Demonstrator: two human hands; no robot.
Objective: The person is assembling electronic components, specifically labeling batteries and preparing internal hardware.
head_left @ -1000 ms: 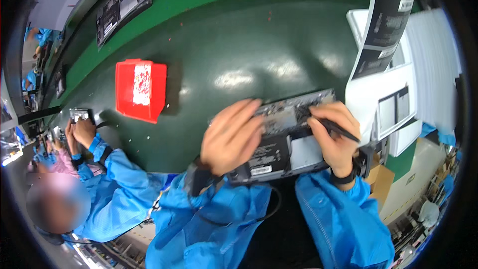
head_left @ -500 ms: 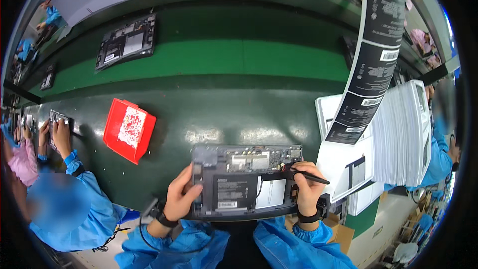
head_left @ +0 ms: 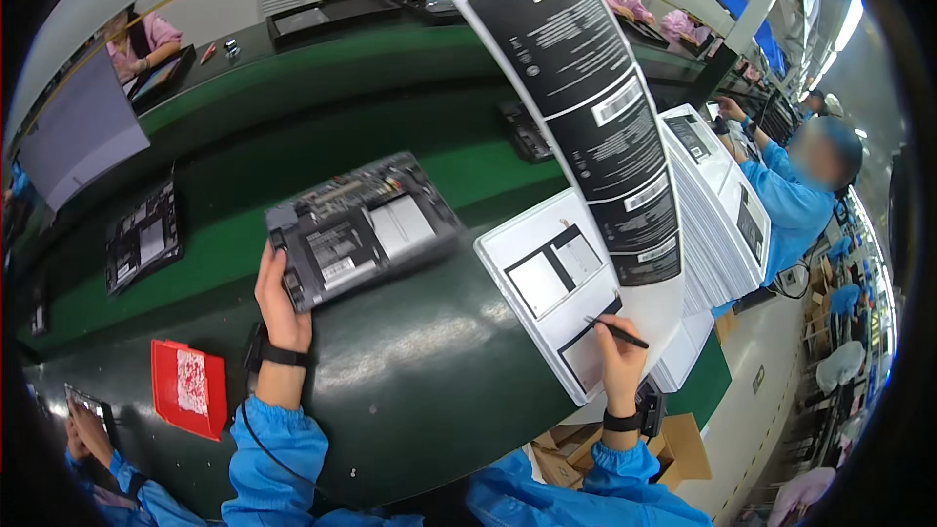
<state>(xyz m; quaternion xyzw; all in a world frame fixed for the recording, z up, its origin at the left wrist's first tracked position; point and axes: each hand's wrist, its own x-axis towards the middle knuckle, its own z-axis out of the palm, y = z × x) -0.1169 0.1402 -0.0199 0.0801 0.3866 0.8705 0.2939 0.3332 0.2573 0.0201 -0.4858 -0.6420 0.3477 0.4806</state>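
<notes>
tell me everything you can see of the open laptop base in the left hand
The open laptop base is a dark grey, flat, plastic-looking rectangle with its inside facing up. A circuit board runs along its far side; nearer lie a black block with a white barcode label and a silvery-white panel. The left hand grips its left end. It slants, right end higher in the picture, over the dark green bench; its right edge is blurred.

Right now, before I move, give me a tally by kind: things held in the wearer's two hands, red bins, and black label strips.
Opened laptop base, in the left hand: 1
Tweezers, in the right hand: 1
Red bin: 1
Black label strip: 1
Total: 4
</notes>
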